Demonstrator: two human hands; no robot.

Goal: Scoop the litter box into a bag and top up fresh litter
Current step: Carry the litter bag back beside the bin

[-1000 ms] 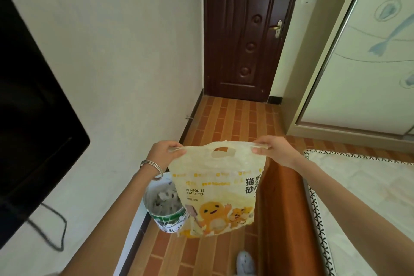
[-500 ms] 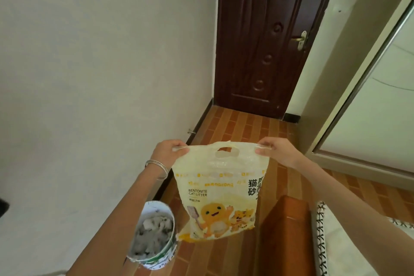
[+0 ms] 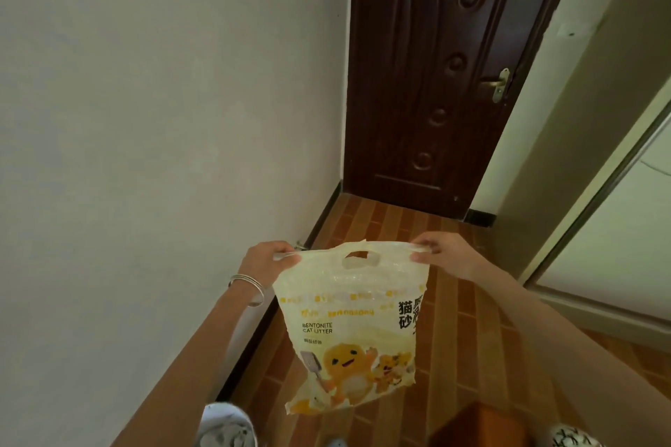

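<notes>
In the head view, a yellow cat litter bag printed with "BENTONITE CAT LITTER" and a cartoon duck is held up in the air in front of the person, hanging upright above the brown tiled floor. Its top left corner is pinched between the thumb and fingers of the left hand, and its top right corner is pinched in the same way by the right hand, so that the top edge with its cut-out handle hole is stretched taut between them. A pair of silver bangles is worn on the left wrist. At the bottom edge of the frame, below the left forearm and beside the wall, the rim of a white container filled with grey clumps is partly seen; it lies well below the bag and is not touched by it. A white wall is seen on the left, and a dark brown door with a brass handle is shut at the end of the passage. An orange-brown piece of furniture is cut off at the lower right.
</notes>
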